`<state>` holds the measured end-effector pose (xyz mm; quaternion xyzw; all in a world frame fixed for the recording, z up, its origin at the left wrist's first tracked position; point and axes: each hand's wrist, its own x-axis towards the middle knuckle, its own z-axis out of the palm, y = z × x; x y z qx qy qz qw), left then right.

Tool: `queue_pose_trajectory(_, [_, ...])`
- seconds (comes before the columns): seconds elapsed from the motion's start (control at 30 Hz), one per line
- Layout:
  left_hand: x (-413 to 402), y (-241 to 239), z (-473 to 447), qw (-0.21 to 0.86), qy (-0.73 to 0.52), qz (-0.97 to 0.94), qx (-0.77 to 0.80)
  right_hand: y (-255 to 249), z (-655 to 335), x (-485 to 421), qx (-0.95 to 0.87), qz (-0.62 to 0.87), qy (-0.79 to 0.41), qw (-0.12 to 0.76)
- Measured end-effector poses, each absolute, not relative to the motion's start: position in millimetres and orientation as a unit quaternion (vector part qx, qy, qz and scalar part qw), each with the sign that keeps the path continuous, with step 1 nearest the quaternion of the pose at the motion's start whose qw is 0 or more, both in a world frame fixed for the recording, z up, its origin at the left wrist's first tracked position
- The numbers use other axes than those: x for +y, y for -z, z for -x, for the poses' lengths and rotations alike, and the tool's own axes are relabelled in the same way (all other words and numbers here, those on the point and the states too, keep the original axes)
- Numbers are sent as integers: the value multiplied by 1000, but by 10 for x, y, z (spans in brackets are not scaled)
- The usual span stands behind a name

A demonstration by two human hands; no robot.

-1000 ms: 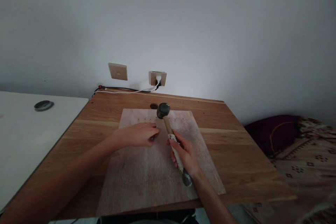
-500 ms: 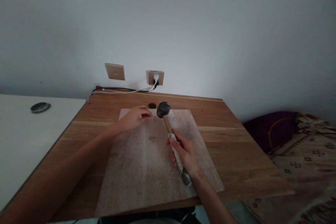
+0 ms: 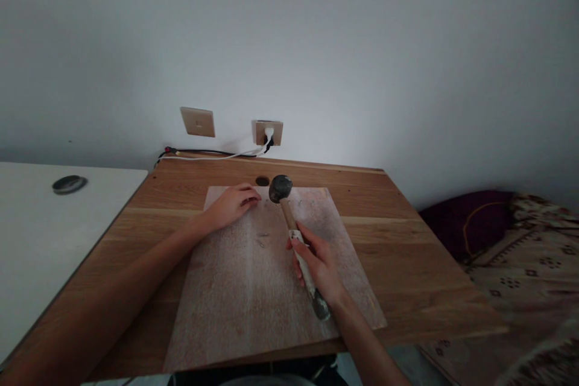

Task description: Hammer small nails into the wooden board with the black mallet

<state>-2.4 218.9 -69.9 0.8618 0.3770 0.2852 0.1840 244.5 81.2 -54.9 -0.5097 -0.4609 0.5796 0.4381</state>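
A pale plywood board (image 3: pixel 235 301) lies on the wooden table (image 3: pixel 398 265). My right hand (image 3: pixel 316 266) is wrapped round the wooden handle of a hammer (image 3: pixel 289 217); its dark head rests near the board's far edge. My left hand (image 3: pixel 233 204) sits at the far left part of the board with its fingertips pinched together on something too small to make out. Small nails (image 3: pixel 261 240) lie loose on the board between the two hands.
A dark round hole (image 3: pixel 262 181) marks the table just beyond the board. Cables (image 3: pixel 212 155) run along the wall to a socket (image 3: pixel 268 132). A white table (image 3: pixel 40 235) with a round metal lid (image 3: pixel 69 184) adjoins on the left. Patterned fabric (image 3: pixel 520 265) lies on the right.
My left hand has moved from the middle of the board to its far edge, uncovering the loose nails. The right hand and hammer have held still.
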Motion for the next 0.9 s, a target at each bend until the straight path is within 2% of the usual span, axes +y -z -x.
queue_pose_trajectory(0.4, [2192,724,-15,278,-296,-822,398,526,-2399,809,-482,497,-584,424])
queue_pose_trajectory(0.57, [2200,702,-13,238,-301,-818,428,378,-2308,802,-488,499,-585,412])
queue_pose_trajectory(0.77, [2198,741,-30,275,-295,-806,434,391,-2261,809,-489,500,-587,408])
queue_pose_trajectory(0.9, [2243,713,44,256,-300,-802,449,446,-2269,836,-503,501,-586,390])
